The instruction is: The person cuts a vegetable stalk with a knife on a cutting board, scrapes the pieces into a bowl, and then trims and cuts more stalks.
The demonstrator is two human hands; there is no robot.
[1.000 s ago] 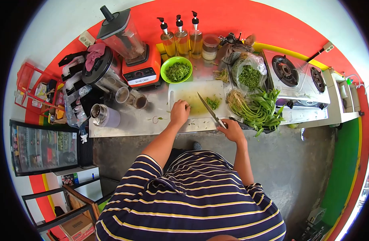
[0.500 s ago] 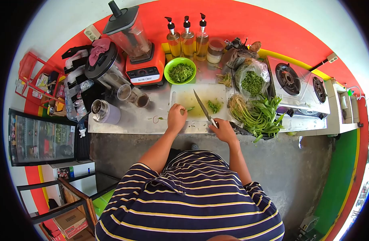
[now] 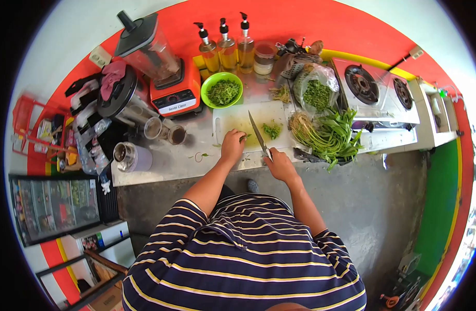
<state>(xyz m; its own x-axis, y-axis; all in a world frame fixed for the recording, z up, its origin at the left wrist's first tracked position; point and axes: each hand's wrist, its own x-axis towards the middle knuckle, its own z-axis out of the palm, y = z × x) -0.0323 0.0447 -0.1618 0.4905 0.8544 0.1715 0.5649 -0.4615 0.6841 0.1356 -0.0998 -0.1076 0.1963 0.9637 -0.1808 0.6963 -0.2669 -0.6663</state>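
Observation:
On the white cutting board (image 3: 227, 118), my left hand (image 3: 232, 145) is closed on a small bit of green leaf (image 3: 244, 137). My right hand (image 3: 280, 165) grips the handle of a long knife (image 3: 257, 130), its blade slanting up and left over the board. A small pile of chopped greens (image 3: 271, 130) lies just right of the blade. Behind the board stands a green bowl (image 3: 240, 98) filled with cut greens. Long-stemmed leafy greens (image 3: 328, 136) with roots lie right of the board.
An orange blender (image 3: 175, 93), a steel-topped jug (image 3: 134, 157) and two cups stand at the left. Three pump bottles (image 3: 227, 52) and a jar (image 3: 264, 58) line the back. A bag of greens (image 3: 316, 92) sits before the gas stove (image 3: 372, 96) at the right.
The view has shifted, so the counter things sit further left and tilted. My left hand has come nearer to the knife blade. The knife stays in my right hand.

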